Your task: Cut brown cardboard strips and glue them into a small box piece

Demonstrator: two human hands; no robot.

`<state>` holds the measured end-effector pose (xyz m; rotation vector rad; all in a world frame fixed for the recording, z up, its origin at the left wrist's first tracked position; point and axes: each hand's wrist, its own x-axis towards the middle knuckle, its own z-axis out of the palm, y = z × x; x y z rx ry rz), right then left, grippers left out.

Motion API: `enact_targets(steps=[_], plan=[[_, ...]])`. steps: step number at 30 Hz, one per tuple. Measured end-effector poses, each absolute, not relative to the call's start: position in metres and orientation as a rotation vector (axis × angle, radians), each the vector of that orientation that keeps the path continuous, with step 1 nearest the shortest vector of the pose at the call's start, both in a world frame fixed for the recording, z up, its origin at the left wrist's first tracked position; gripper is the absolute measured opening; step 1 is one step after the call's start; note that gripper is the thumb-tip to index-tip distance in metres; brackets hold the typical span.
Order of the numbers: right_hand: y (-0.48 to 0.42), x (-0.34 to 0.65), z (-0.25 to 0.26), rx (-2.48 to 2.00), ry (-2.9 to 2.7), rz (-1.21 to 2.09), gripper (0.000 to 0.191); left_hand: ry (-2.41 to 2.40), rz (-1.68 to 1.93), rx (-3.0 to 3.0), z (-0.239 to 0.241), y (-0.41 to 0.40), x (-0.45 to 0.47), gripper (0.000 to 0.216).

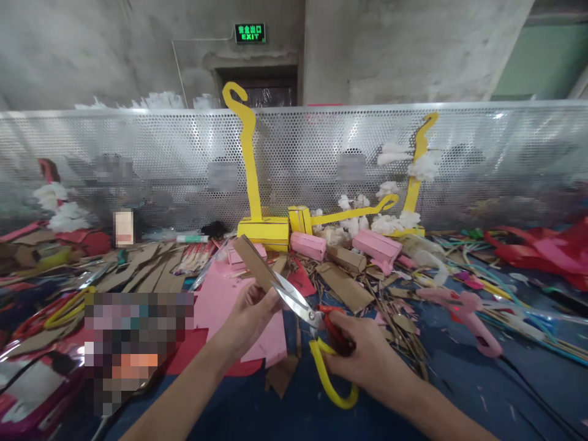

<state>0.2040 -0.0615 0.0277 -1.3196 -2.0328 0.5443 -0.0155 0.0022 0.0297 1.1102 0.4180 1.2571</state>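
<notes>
My left hand [248, 318] pinches a long brown cardboard strip [255, 263] that slants up and to the left. My right hand [367, 358] is closed round the red and yellow handles of a pair of scissors [321, 334]. The steel blades [294, 298] are open around the lower end of the strip, just above my left fingers. Under both hands lie a pink paper sheet [215, 300] and cardboard scraps on a blue table top [459, 380].
Yellow cardboard hook shapes [248, 153] with boxes stand against a perforated metal screen [138, 159]. Pink boxes [376, 245], cardboard strips [151, 272], a pink glue gun [468, 312] and red fabric [551, 248] crowd the table. White paper flowers [59, 208] sit at the left.
</notes>
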Motion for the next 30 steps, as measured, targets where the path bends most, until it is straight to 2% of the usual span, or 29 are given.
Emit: enact_targets(steps=[11,16,24,30], plan=[[-0.0596,0.2038,0.0248,-1.346,-1.959,0.444,0.027,0.396,1.261,1.136,0.0331,0.0008,-0.014,0.014],[-0.0625,0.2023,0.0308,-1.393,-1.954,0.434,0.045,0.427,1.24,1.215,0.0308,0.0031,-0.0159,0.017],[-0.0669,0.2007,0.0301,-1.345,-2.005,0.535,0.024,0.477,1.212,1.281,0.0333,-0.0012,-0.013,0.014],[-0.0609,0.2015,0.0226,-1.358,-2.008,0.619,0.033,0.478,1.205,1.332,0.026,0.0025,-0.0177,0.015]])
